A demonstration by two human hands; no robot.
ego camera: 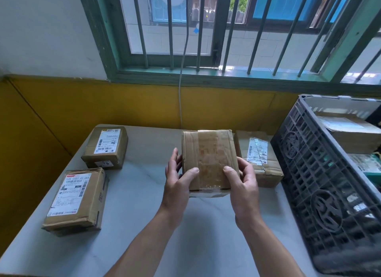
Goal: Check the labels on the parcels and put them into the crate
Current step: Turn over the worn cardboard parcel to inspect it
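Note:
I hold a taped brown cardboard parcel (pixel 208 159) above the middle of the table, tilted up toward me. Its facing side shows tape and no label. My left hand (pixel 178 181) grips its left edge with the thumb on the front. My right hand (pixel 243 184) grips its right edge the same way. A black plastic crate (pixel 321 186) stands at the right with parcels (pixel 350 132) inside. Three labelled parcels lie on the table: one far left (pixel 106 147), one near left (pixel 75 198), one (pixel 259 161) beside the crate.
The grey table (pixel 144 225) stands against a yellow wall under a barred window (pixel 216 29). A grey cable (pixel 181 80) hangs down the wall behind the table. The crate's wall rises well above the tabletop.

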